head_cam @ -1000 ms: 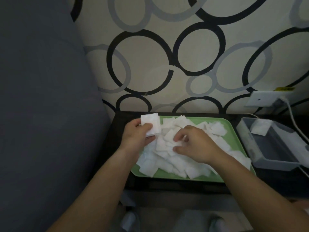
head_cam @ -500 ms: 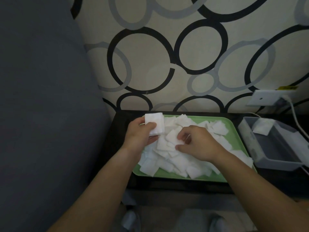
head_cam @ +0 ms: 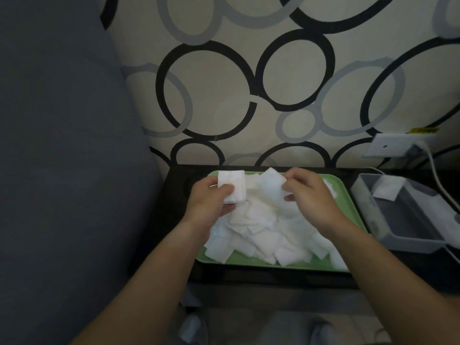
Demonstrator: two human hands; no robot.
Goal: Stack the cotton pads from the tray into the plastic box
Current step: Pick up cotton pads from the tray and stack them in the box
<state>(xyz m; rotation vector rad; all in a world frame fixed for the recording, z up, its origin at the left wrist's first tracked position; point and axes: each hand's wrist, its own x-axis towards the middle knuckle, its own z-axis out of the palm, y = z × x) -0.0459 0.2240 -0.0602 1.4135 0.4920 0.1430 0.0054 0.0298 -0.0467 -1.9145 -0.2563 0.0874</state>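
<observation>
A green tray (head_cam: 251,262) on a dark table holds a loose heap of white square cotton pads (head_cam: 263,232). My left hand (head_cam: 210,202) grips a small stack of pads (head_cam: 232,186) upright over the tray's far left corner. My right hand (head_cam: 311,197) pinches a single pad (head_cam: 271,185) lifted above the heap, close to the stack. The grey plastic box (head_cam: 408,220) stands right of the tray with one pad (head_cam: 387,191) lying at its far end.
A dark grey cushioned surface (head_cam: 62,158) fills the left side. The patterned wall (head_cam: 249,83) rises right behind the table. A wall socket (head_cam: 395,145) with a white cable (head_cam: 435,170) sits above the box.
My right hand has risen off the heap with one pad and brought it toward the stack in my left hand. The left hand has held steady.
</observation>
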